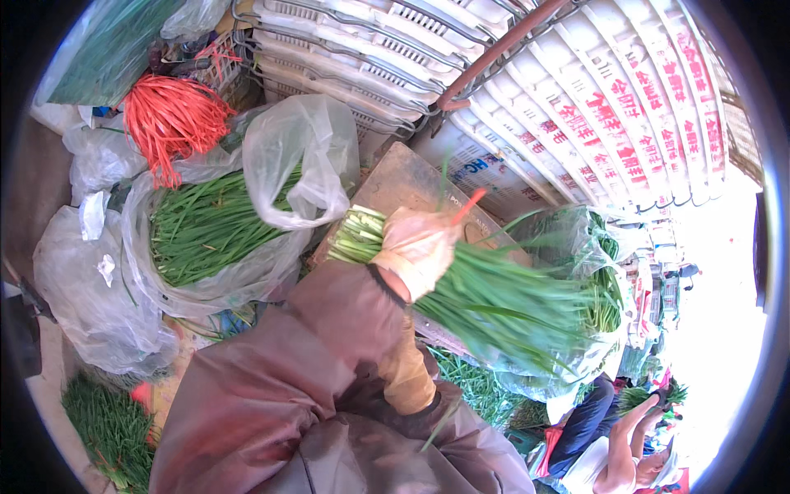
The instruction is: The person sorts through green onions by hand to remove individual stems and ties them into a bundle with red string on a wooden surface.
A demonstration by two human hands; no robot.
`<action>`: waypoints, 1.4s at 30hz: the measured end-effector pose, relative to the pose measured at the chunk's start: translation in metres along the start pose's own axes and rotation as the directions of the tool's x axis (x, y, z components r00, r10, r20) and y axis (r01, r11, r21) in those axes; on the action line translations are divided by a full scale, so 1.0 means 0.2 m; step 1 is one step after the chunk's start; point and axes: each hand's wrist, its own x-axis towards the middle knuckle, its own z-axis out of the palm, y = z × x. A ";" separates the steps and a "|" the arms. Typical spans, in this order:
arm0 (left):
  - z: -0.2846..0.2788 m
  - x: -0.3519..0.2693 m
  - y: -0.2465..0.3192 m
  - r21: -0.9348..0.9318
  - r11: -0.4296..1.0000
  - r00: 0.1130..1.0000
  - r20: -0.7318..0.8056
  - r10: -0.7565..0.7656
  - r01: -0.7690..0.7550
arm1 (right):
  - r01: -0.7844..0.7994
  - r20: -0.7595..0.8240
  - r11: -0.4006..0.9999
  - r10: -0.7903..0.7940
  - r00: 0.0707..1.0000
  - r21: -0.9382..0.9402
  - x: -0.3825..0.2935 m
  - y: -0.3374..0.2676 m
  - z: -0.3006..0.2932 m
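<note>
My left hand (419, 244), in a pale glove, is closed around a large bundle of garlic chives (506, 296). Its white stalk ends (358, 231) point left over a worn board (401, 176), and the blurred leaves spread right. A red strip (470, 205) sticks up beside the glove. My right hand (407, 370), in a yellow-brown glove, reaches up from below; its fingers are hidden behind my left wrist, so its grip cannot be told. Loose green blades cross near both hands.
Left stands an open plastic bag of chives (210, 228), with red tie strips (176, 123) behind it. Stacked white crates (592, 117) rise behind the board. Another bag of greens (602, 284) is at right. Cut greens (108, 426) lie lower left. A person (617, 457) holds greens at lower right.
</note>
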 end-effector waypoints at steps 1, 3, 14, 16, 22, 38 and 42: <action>0.11 -0.02 -0.07 0.048 0.999 0.997 0.075 -0.003 -0.001 | 0.099 0.047 0.983 -0.093 0.995 -0.152 -0.01 0.00 0.02; 0.28 -0.02 -0.14 0.078 0.989 0.985 -0.130 -0.117 0.128 | 0.117 0.108 0.974 -0.098 0.989 -0.193 0.01 -0.02 -0.01; 0.27 -0.09 -0.21 -0.415 0.908 0.987 0.160 0.000 0.067 | 0.657 0.783 -0.433 -0.420 0.459 -0.617 -0.26 -0.67 0.37; 0.38 -0.16 -0.25 -0.472 0.880 0.992 0.075 0.097 -0.050 | 0.509 0.812 -0.664 -0.275 0.515 -0.548 -0.15 -0.75 0.43; 0.12 -0.19 -0.16 -0.143 0.981 0.963 0.215 0.161 -0.132 | 0.142 0.423 -0.909 -0.042 0.905 -0.392 -0.05 -0.90 0.43; 0.23 -0.35 -0.01 0.017 0.986 0.982 0.097 0.162 -0.165 | 0.288 0.387 -0.547 -0.073 0.919 -0.786 -0.28 -0.86 0.33; 0.24 -0.34 -0.05 0.030 0.969 0.966 0.090 0.241 -0.245 | 0.176 0.294 -0.662 -0.070 0.953 -0.728 -0.20 -0.89 0.23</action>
